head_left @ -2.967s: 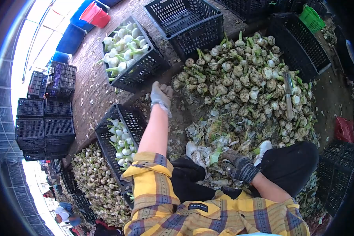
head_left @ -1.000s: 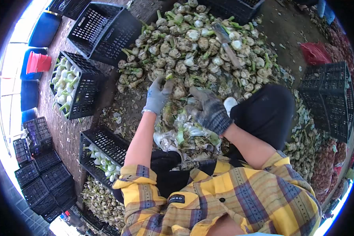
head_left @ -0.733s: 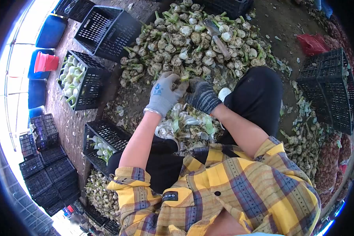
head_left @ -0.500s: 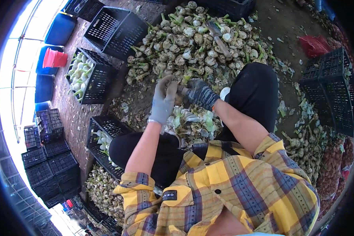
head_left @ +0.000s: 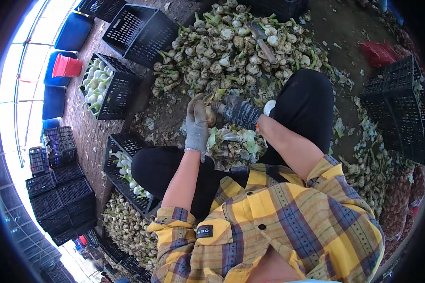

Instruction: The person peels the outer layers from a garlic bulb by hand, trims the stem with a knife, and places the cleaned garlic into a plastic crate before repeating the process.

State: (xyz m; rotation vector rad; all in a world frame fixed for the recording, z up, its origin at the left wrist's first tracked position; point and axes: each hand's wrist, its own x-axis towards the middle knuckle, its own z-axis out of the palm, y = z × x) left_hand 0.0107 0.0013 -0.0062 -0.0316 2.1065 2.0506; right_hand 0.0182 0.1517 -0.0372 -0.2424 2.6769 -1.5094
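Observation:
My left hand [head_left: 197,126], in a pale grey glove, is closed against a brownish garlic bulb [head_left: 210,116] in front of my knees. A yellow-green stem end [head_left: 219,95] shows above the bulb. From the right, my right hand [head_left: 242,112], in a dark striped glove, is curled close to the same bulb. What its fingers hold is hidden. Beneath both hands lies a heap of peeled-off leaves and skins [head_left: 236,145]. The large pile of soiled garlic [head_left: 222,52] begins just beyond them. A wooden-handled blade [head_left: 265,50] rests on that pile.
On the left, one black crate [head_left: 115,96] holds cleaned garlic, and another crate [head_left: 127,181] with white bulbs stands against my left knee. A red bucket [head_left: 67,66] sits near blue barrels [head_left: 74,32]. Stacked crates [head_left: 396,104] and more garlic [head_left: 370,177] are at right.
My left hand has turned more upright and shifted slightly right, so the bulb shows more clearly. My right hand stays beside it. The leaf heap below looks disturbed.

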